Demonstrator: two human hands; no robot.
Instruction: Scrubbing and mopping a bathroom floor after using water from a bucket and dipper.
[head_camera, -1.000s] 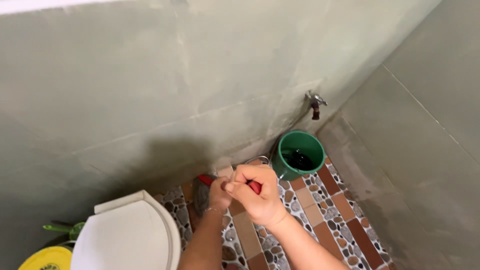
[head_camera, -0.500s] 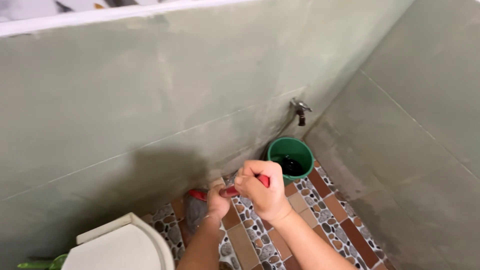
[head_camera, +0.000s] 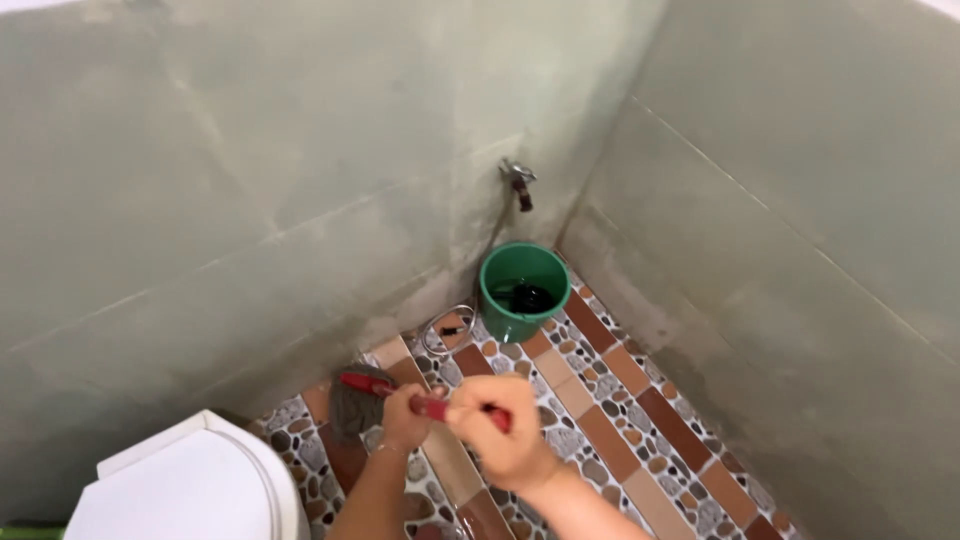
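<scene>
Both hands, left hand (head_camera: 405, 420) and right hand (head_camera: 498, 432), clench a red mop handle (head_camera: 430, 405) between toilet (head_camera: 190, 490) and green bucket (head_camera: 522, 290).

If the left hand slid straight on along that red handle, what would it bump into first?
Probably the grey mop head at the end of the red handle, just ahead of the left hand; beyond lies the green wall's base.

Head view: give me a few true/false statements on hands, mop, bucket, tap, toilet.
1. Both hands, left hand and right hand, grip the red mop handle. True.
2. The bucket is yellow. False: it is green.
3. The tap sits on the wall above the bucket. True.
4. The mop head is inside the bucket. False: it rests on the floor by the wall.
5. The toilet lid is open. False: it is shut.
</scene>
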